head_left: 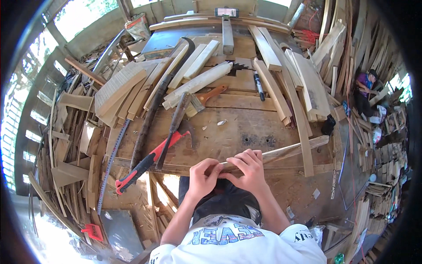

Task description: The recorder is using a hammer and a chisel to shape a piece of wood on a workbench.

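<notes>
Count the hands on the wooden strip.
2: the left hand toward the left end of the wooden strip, and the right hand just right of it. No other hand shows there.

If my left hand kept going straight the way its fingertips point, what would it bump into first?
Most likely your right hand, which grips the wooden strip just beyond your left hand. Depth is unclear, so they may already touch.
</notes>
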`<act>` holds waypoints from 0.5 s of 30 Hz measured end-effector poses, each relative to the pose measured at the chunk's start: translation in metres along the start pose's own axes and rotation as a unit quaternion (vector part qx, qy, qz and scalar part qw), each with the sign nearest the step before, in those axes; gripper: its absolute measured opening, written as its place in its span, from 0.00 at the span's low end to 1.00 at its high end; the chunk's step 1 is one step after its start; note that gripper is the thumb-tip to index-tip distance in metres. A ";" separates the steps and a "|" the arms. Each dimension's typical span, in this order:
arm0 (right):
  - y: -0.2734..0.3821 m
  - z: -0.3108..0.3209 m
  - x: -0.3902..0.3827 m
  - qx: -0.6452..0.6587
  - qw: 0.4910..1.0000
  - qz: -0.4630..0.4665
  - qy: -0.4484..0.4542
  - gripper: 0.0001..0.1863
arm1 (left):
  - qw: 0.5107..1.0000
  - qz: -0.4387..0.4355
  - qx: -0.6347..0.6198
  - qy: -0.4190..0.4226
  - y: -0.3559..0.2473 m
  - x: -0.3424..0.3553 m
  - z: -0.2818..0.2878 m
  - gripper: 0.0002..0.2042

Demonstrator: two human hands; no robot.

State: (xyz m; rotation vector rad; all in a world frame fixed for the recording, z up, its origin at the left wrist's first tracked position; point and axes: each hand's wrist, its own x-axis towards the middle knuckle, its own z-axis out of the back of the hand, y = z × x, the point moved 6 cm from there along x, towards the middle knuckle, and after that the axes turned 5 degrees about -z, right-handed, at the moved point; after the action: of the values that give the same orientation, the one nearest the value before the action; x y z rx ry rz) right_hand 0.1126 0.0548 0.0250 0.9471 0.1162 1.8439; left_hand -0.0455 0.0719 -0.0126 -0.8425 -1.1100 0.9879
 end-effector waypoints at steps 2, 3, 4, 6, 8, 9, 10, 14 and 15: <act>-0.001 0.000 -0.001 0.000 1.000 -0.005 0.003 0.23 | 0.998 0.038 -0.047 0.015 0.006 -0.001 -0.003 0.03; -0.001 0.001 -0.002 0.009 1.000 -0.004 -0.002 0.23 | 0.995 0.053 -0.083 0.004 0.008 -0.001 -0.004 0.04; -0.001 0.002 -0.001 0.022 1.000 0.001 -0.012 0.23 | 0.991 0.068 -0.119 -0.008 0.010 -0.002 -0.005 0.05; -0.002 0.000 0.001 0.016 1.000 -0.003 -0.008 0.24 | 0.991 0.073 -0.108 -0.020 0.011 -0.003 -0.008 0.06; -0.002 -0.003 0.004 0.015 1.000 -0.008 -0.002 0.24 | 0.992 0.079 -0.016 -0.094 0.011 -0.007 -0.003 0.08; 0.000 -0.003 0.006 0.015 1.000 0.000 -0.012 0.24 | 0.989 0.023 0.075 -0.128 0.004 -0.006 0.000 0.10; 0.001 -0.004 0.007 0.020 1.000 0.000 -0.014 0.24 | 0.990 0.014 0.071 -0.125 0.003 -0.008 0.000 0.10; 0.000 -0.007 0.008 0.028 0.999 -0.008 -0.015 0.25 | 0.990 0.017 0.015 -0.136 0.010 -0.014 0.011 0.06; 0.001 -0.008 0.007 0.025 1.000 -0.003 -0.013 0.25 | 0.994 0.012 0.019 -0.107 0.011 -0.015 0.012 0.04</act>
State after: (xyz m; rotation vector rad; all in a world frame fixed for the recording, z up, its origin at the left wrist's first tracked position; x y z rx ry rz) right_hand 0.1060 0.0626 0.0240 1.0041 0.1499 1.8292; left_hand -0.0616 0.0625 -0.0241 -0.7335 -1.2606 1.1363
